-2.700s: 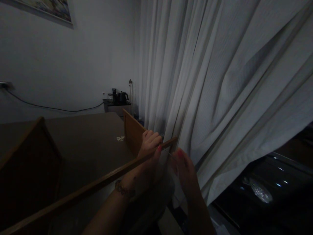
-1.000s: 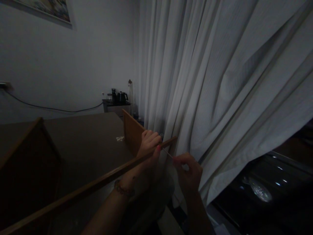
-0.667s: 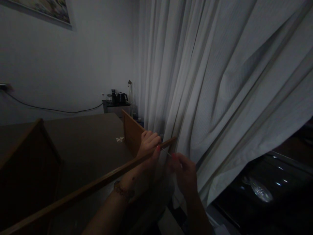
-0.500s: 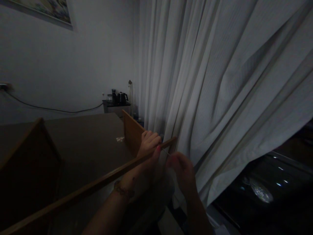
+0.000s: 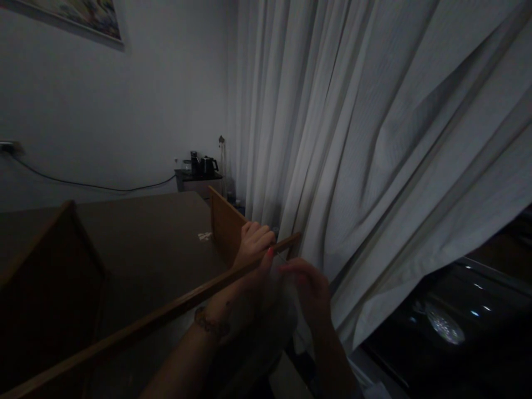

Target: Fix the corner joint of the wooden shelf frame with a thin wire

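Observation:
A long wooden board (image 5: 183, 303) runs edge-up from the lower left to a point right of centre. My left hand (image 5: 255, 238) is wrapped around it near the far end, fingers over the far side and thumb on the near face. A thin metal rod (image 5: 281, 257) meets the board just beside that thumb. Its outer end is pinched between the fingers of my right hand (image 5: 310, 282); too little of it shows to tell the kind of tool. Behind my left hand stands an upright wooden panel (image 5: 224, 224). Another wooden panel (image 5: 54, 271) stands at left.
A dark tabletop (image 5: 153, 227) lies beyond the board, with small pale pieces (image 5: 205, 236) on it. Long white curtains (image 5: 357, 138) hang close on my right. A black kettle (image 5: 208, 165) stands on a cabinet in the far corner. A black cable (image 5: 95, 187) runs along the wall.
My right hand has turned slightly at the rod, and its fingers have shifted a little. My left hand and the board keep their place.

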The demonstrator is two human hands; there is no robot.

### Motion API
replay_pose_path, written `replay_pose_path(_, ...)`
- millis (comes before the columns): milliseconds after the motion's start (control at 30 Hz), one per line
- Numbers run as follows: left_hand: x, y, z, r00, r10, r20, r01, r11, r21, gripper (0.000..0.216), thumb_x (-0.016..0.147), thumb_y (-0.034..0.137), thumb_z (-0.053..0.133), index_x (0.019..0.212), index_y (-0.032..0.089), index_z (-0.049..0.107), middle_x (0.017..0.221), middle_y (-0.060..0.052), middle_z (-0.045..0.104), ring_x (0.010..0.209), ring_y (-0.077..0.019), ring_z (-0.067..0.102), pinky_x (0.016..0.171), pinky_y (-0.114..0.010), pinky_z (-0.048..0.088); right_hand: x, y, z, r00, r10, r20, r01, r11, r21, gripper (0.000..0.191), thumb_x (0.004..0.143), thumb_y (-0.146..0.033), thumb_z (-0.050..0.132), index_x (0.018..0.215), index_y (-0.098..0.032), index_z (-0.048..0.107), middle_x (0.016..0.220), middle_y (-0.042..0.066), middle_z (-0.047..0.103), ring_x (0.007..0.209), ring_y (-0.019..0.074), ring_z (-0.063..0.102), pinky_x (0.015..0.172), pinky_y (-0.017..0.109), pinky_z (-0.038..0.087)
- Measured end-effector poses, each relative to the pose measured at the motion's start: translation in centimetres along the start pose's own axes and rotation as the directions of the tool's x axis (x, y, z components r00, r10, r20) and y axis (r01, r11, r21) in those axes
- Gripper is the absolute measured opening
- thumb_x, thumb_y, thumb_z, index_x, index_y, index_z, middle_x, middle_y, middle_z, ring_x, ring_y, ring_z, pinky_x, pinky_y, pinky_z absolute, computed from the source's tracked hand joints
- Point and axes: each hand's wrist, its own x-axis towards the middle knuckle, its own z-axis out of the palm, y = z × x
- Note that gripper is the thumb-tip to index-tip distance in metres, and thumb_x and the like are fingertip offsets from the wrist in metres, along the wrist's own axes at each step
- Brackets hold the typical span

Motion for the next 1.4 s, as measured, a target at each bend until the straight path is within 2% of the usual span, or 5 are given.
replay_pose_path(267, 0.0, 0.0, 0.2, 1.0, -0.019, 0.008, 0.019, 0.999, -0.029, 0.052, 0.098, 0.053, 0.011, 0.071, 0.022, 0.042, 0.068, -0.003, 0.048, 0.074, -0.0224, 0.046, 0.08, -0.043, 0.034, -0.1, 0.8, -0.7, 0.995, -0.051, 0.086, 0.051, 0.999, 0.005, 0.027, 0.095, -0.045, 0.056, 0.107, -0.031, 0.075, 0.1, 0.005, 0.077, 0.094, 0.0223, 0.07, 0.083, 0.038, 0.056)
replay_pose_path(600, -0.2, -0.1, 0.6, 0.999, -0.045, -0.009, 0.045, 0.999, 0.013, 0.048, 0.099, 0.048, 0.013, 0.073, 0.023, 0.044, 0.071, -0.003, 0.048, 0.078, -0.0228, 0.047, 0.085, -0.043, 0.035, 0.8, 0.2, -0.8, 0.989, -0.14, 0.046, 0.143, 0.988, -0.053, 0.014, 0.087, -0.041, 0.071, 0.088, -0.027, 0.073, 0.084, 0.003, 0.073, 0.08, 0.0192, 0.066, 0.072, 0.033, 0.051)
replay_pose_path(867, 0.0, 0.2, 0.5, 0.999, -0.026, -0.037, 0.026, 1.0, 0.007, 0.051, 0.099, 0.05, 0.009, 0.071, 0.022, 0.041, 0.069, -0.003, 0.047, 0.074, -0.0224, 0.044, 0.08, -0.042, 0.034, 1.0, -0.3, 0.1, 0.957, -0.285, -0.049, 0.268, 0.938, -0.221, 0.013, 0.091, -0.033, 0.064, 0.082, -0.026, 0.07, 0.075, 0.001, 0.065, 0.072, 0.0177, 0.06, 0.066, 0.031, 0.045)
replay_pose_path(1167, 0.1, 1.0, -0.5, 0.996, -0.074, 0.042, 0.074, 0.997, 0.012, 0.046, 0.1, 0.046, 0.015, 0.074, 0.023, 0.045, 0.074, -0.004, 0.05, 0.08, -0.0229, 0.047, 0.087, -0.043, 0.036, -0.1, 1.3, 3.3, 0.906, -0.171, -0.388, 0.148, 0.985, -0.088, 0.024, 0.093, -0.048, 0.058, 0.089, -0.025, 0.065, 0.076, -0.001, 0.061, 0.064, 0.0137, 0.056, 0.058, 0.025, 0.045)
replay_pose_path(1400, 0.4, 1.5, -0.8, 0.997, -0.069, 0.016, 0.069, 0.998, 0.0, 0.047, 0.101, 0.044, 0.013, 0.072, 0.022, 0.042, 0.071, -0.003, 0.048, 0.077, -0.0219, 0.047, 0.083, -0.041, 0.038, -0.7, 1.4, 3.6, 0.849, -0.221, -0.48, 0.108, 0.962, -0.251, 0.011, 0.094, -0.032, 0.06, 0.101, -0.025, 0.064, 0.089, 0.002, 0.068, 0.078, 0.0147, 0.064, 0.065, 0.025, 0.05)
